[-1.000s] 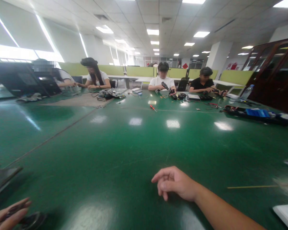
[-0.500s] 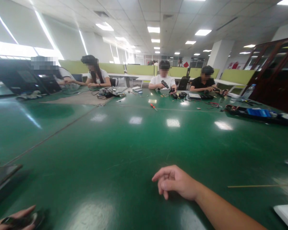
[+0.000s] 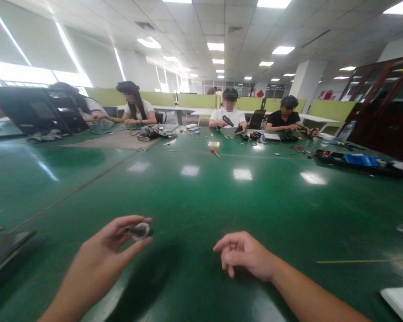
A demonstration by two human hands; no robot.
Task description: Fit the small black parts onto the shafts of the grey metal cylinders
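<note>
My left hand (image 3: 109,250) is raised over the green tabletop (image 3: 174,192), casting a shadow below. Its thumb and fingers close on a small round dark piece with a pale ring (image 3: 141,230); its exact kind cannot be made out. To the right, my right hand (image 3: 243,256) rests by the table surface, fingers loosely curled and a little apart, with nothing visible in them.
A thin yellowish stick (image 3: 352,261) and a white object's corner (image 3: 401,302) lie at right. A dark flat item (image 3: 8,250) is at the left edge. Farther off are a red screwdriver (image 3: 215,152) and a parts tray (image 3: 362,161). Several people work across the table.
My left hand has come up from the bottom left corner towards the middle, carrying the small round piece. My right hand has stayed nearly in place.
</note>
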